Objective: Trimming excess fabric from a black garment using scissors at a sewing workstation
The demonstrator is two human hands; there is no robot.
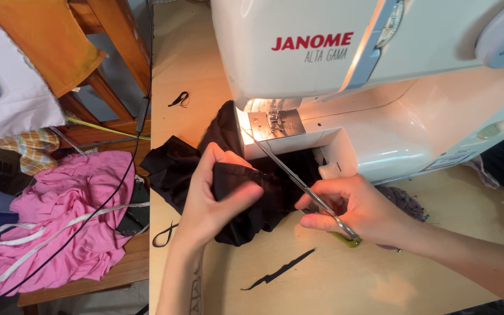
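Note:
My left hand [214,195] pinches a bunched fold of black fabric [173,163] in front of a white sewing machine [380,87]. My right hand [354,210] grips a pair of slim metal scissors [298,182] with green handles. Their blades point up and left toward the machine's needle plate [275,123], passing just over the fabric beside my left thumb. The rest of the fabric trails left across the pale wooden table [380,280] and under the machine's arm.
A thin black fabric strip [278,270] lies on the table near its front edge, with small black scraps [179,99] farther back. Left of the table lie a pink cloth [65,216] with white straps, a black cable, and a wooden chair [88,52].

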